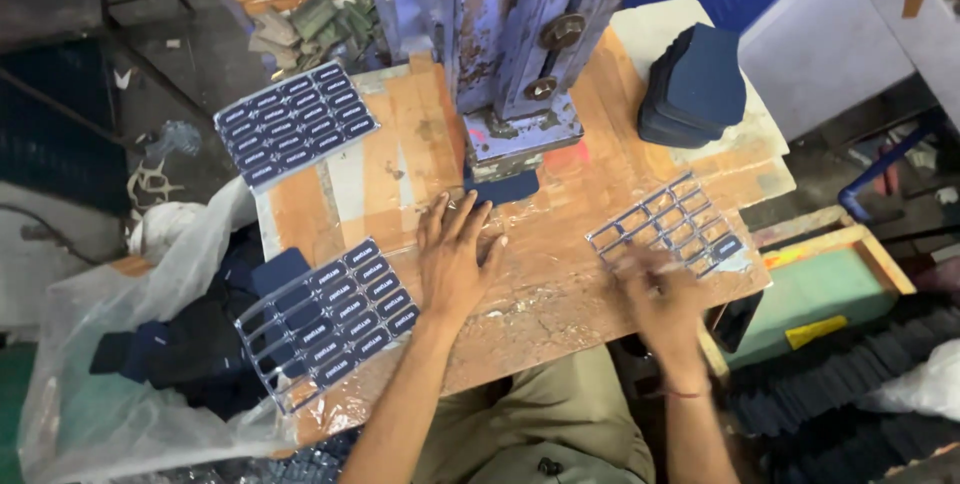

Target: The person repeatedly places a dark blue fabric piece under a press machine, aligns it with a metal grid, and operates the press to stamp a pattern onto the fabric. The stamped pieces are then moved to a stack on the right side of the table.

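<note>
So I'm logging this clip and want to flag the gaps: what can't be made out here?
- Right hand: motion-blurred in the head view, so its grip on the label sheet is unclear.
- Dark blue piece: mostly hidden under the press.
- Press top: cut off by the upper edge.
- Bag contents: veiled by cloudy plastic.
- Left hand: lies flat, palm side hidden.

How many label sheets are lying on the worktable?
3: a full sheet at the far left corner, another full sheet at the near left edge, and a mostly emptied sheet under the right hand. More may be hidden.
</note>
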